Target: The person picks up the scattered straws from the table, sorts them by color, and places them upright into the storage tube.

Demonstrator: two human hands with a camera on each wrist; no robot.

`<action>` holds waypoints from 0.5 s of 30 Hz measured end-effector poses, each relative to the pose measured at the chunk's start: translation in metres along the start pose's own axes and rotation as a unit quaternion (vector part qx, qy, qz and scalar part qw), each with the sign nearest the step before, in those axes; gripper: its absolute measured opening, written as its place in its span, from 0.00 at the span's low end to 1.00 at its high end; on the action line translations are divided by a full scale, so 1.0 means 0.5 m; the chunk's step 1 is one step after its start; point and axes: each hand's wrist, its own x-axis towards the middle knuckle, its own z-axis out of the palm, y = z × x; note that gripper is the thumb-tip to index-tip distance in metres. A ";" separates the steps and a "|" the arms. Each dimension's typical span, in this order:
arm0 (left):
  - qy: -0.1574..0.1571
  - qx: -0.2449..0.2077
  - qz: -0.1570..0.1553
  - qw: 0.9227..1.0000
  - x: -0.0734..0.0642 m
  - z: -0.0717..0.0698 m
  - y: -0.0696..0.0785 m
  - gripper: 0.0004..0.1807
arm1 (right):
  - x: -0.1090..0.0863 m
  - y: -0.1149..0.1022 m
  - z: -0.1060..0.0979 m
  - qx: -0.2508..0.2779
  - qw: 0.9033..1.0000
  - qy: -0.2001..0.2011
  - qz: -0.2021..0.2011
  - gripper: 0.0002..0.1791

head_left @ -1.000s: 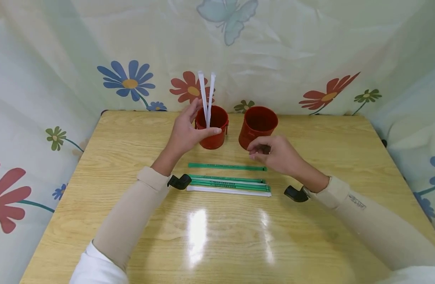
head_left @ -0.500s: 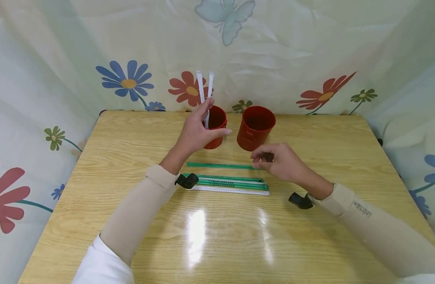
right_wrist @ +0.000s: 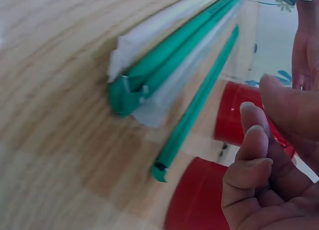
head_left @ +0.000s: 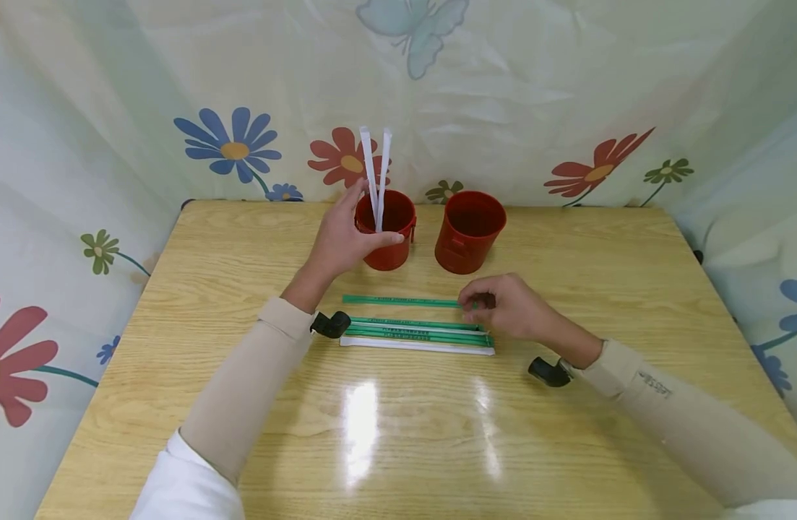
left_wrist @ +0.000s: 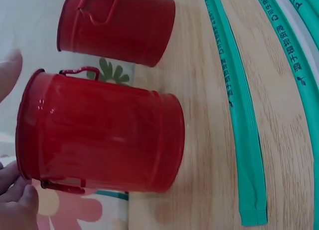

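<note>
Two white paper-wrapped straws [head_left: 384, 173] lean upright in the left red bucket [head_left: 390, 254]. My left hand [head_left: 339, 238] is spread at that bucket's rim, with the thumb across the front. In the left wrist view its fingers [left_wrist: 17, 200] are right by the rim and a side handle. My right hand [head_left: 511, 307] hovers over the right end of a single green-wrapped straw [head_left: 405, 301], fingers loosely curled, thumb and index apart, nothing between them. Nearer lies a row of green-wrapped straws [right_wrist: 172, 65] and white-wrapped straws [head_left: 418, 348].
A second red bucket [head_left: 463, 249] stands to the right of the first, tilted in view, with a wire handle on its front. The wooden table [head_left: 424, 433] ends at a flowered curtain [head_left: 528, 87] behind and at both sides.
My right hand has come down and nearer, from in front of the right bucket to the lone green straw's end. The left hand shifted right over the left bucket, then back.
</note>
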 end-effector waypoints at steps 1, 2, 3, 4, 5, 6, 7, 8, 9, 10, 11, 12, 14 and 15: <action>-0.002 -0.002 -0.002 1.000 0.002 -0.001 -0.003 0.49 | 0.001 0.003 0.002 -0.004 1.000 -0.006 0.001 0.09; -0.004 -0.005 -0.004 1.000 0.003 -0.001 -0.006 0.48 | 0.001 0.007 0.005 -0.009 1.000 -0.012 0.002 0.09; -0.006 -0.010 -0.004 1.000 0.005 -0.002 -0.008 0.46 | 0.002 0.009 0.007 -0.013 1.000 -0.017 0.003 0.09; -0.007 -0.012 -0.004 1.000 0.005 -0.002 -0.010 0.44 | 0.002 0.012 0.010 -0.016 1.000 -0.023 0.004 0.09; -0.008 -0.014 -0.007 1.000 0.006 -0.002 -0.010 0.43 | 0.002 0.015 0.013 -0.019 0.999 -0.027 0.003 0.09; -0.009 -0.016 -0.010 1.000 0.005 -0.003 -0.011 0.42 | 0.002 0.017 0.016 -0.021 0.999 -0.031 0.001 0.09; -0.009 -0.016 -0.013 1.000 0.005 -0.003 -0.011 0.42 | 0.001 0.018 0.018 -0.023 0.999 -0.034 -0.001 0.08; -0.010 -0.014 -0.017 1.000 0.005 -0.004 -0.011 0.42 | 0.001 0.019 0.021 -0.026 0.999 -0.034 -0.006 0.08; -0.009 -0.013 -0.019 1.000 0.004 -0.004 -0.011 0.42 | 0.000 0.021 0.024 -0.031 0.999 -0.034 -0.014 0.08; -0.010 -0.012 -0.022 1.000 0.004 -0.005 -0.011 0.42 | -0.001 0.021 0.027 -0.037 0.999 -0.035 -0.018 0.08; -0.010 -0.010 -0.025 1.000 0.004 -0.005 -0.010 0.43 | -0.002 0.022 0.030 -0.047 0.998 -0.035 -0.024 0.08; -0.010 -0.008 -0.025 1.000 0.005 -0.004 -0.010 0.43 | -0.004 0.024 0.033 -0.058 0.997 -0.036 -0.030 0.08; -0.010 -0.005 -0.025 1.000 0.006 -0.004 -0.008 0.44 | -0.006 0.026 0.040 -0.084 0.995 -0.038 -0.041 0.09; -0.011 -0.005 -0.024 1.000 0.007 -0.003 -0.008 0.44 | -0.008 0.028 0.043 -0.097 0.993 -0.040 -0.045 0.09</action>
